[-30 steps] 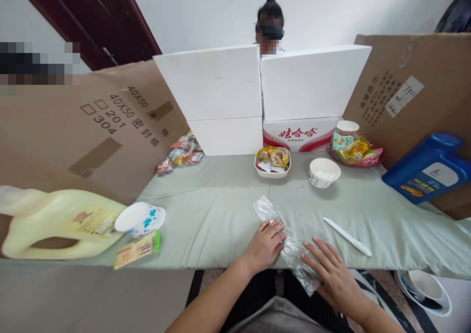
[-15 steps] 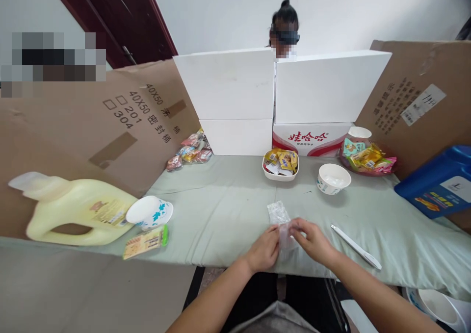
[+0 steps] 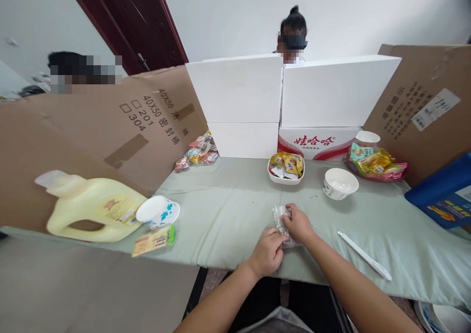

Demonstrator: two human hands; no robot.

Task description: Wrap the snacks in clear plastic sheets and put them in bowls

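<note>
A clear crinkled plastic bag (image 3: 279,215) lies folded small on the pale green tablecloth (image 3: 221,210), near the front edge. My left hand (image 3: 268,250) pinches its near end. My right hand (image 3: 297,223) presses and grips its far end, fingers curled over the plastic. Most of the bag is hidden under the two hands. A white pen-like stick (image 3: 364,255) lies on the cloth to the right of my right forearm.
A white tray of snack packets (image 3: 286,168) and an empty white bowl (image 3: 340,183) stand behind the hands. A yellow jug (image 3: 91,208), a blue-patterned bowl (image 3: 157,211) and a packet (image 3: 152,240) sit left. Cardboard and white boxes wall the table; a person sits behind them.
The long plastic bag that lay flat under my hands has been folded up short. Both hands have moved together over it. The view has shifted left.
</note>
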